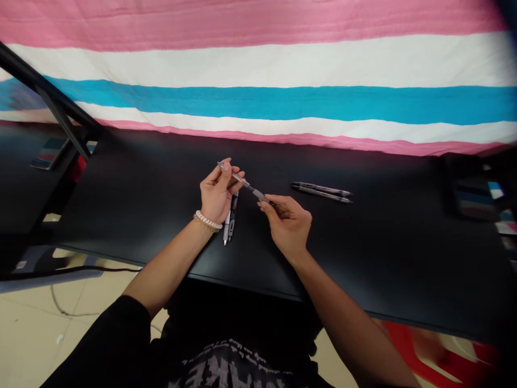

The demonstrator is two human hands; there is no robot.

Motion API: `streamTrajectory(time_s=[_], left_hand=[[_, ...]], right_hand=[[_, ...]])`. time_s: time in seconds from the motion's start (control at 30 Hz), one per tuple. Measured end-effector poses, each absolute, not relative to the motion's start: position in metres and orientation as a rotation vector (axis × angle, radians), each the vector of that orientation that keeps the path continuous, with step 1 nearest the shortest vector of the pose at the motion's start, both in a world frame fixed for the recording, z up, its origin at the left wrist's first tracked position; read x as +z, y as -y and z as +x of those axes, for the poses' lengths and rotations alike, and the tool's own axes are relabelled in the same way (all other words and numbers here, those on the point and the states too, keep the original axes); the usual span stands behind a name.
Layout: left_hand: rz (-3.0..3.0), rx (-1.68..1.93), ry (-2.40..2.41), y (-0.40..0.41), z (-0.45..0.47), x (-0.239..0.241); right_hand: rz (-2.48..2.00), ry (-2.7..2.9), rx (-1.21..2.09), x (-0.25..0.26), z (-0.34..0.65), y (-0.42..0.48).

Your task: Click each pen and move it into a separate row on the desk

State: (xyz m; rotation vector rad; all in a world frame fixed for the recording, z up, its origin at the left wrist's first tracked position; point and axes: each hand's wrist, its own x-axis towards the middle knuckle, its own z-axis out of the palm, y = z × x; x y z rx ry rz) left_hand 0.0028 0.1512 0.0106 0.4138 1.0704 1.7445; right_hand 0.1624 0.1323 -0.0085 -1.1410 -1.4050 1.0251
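The left hand (218,194) and right hand (287,223) pinch a pen (244,183), seemingly near both ends; a slipped grip could drop it onto the pens (230,218) at 6 o'clock on the table (363,242).

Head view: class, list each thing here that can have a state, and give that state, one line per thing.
Left hand: closed around the held pen.
Right hand: fingertips pinching the held pen's grey grip.
Held pen: raised, tilted.
Far pens: two, lying side by side on the desk.
Near pens: two, lying together by the left hand.
Bracelet: worn on the left wrist.
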Motion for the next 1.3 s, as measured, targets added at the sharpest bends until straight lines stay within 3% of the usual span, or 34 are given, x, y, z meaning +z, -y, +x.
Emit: streamTrajectory(time_s=[0.37, 0.57, 1.3], left_hand=[[0.407, 1.735, -1.032, -0.1498, 0.0070, 0.0097], [0.422, 1.717, -1.068, -0.1490, 0.0092, 0.0114], [0.440, 1.741, -1.074, -0.1490, 0.0086, 0.0115]], right_hand=[[-1.151, 1.523, 0.844, -0.0096, 0.1623, -0.1301], [-1.120, 1.406, 1.163, -0.0072, 0.1571, -0.1309], [-1.148, 1.562, 1.120, -0.0071, 0.1623, -0.1331]])
